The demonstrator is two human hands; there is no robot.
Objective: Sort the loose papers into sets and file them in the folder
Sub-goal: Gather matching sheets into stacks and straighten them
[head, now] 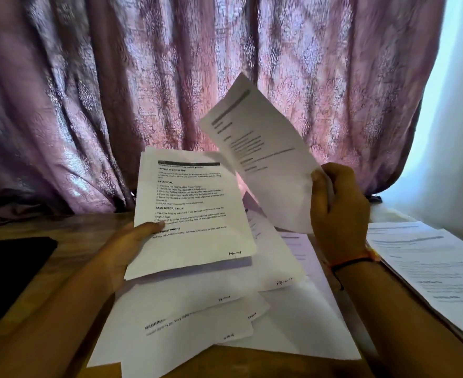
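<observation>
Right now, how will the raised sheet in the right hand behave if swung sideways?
Probably floppy: the raised sheet visibly bends, gripped by the right hand at one edge only. Likely very light, so it may flutter.

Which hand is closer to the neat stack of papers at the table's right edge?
Right. The right hand, pinching a raised sheet, is just left of the stack; the left hand grips other pages farther left, across the loose pile.
</observation>
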